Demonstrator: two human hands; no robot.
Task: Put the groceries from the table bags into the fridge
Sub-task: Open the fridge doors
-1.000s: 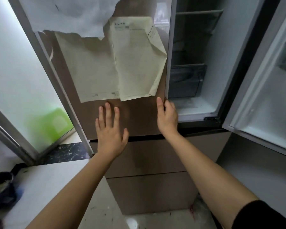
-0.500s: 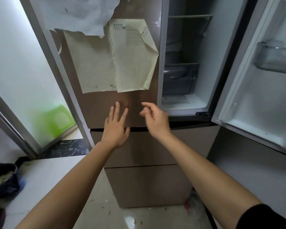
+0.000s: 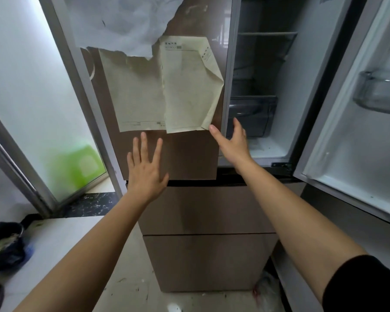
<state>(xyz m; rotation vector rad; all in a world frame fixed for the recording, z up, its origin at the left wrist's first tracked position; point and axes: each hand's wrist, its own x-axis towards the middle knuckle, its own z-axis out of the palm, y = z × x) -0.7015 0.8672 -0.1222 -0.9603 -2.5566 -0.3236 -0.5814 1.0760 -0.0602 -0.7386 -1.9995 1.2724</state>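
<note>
The left hand (image 3: pixel 145 170) is laid flat on the fridge door (image 3: pixel 189 158); the right hand (image 3: pixel 233 144) is held open at its edge, empty

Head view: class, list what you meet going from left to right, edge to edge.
Dark bag → green patch behind glass → left hand → right hand → open fridge door.

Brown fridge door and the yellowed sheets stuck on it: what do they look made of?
Brown fridge door: smooth glossy panel, glass or coated metal by the faint reflections near its top; cannot tell which. Yellowed sheets: thin paper, creased, one corner folded over, faint printed lines.
</note>
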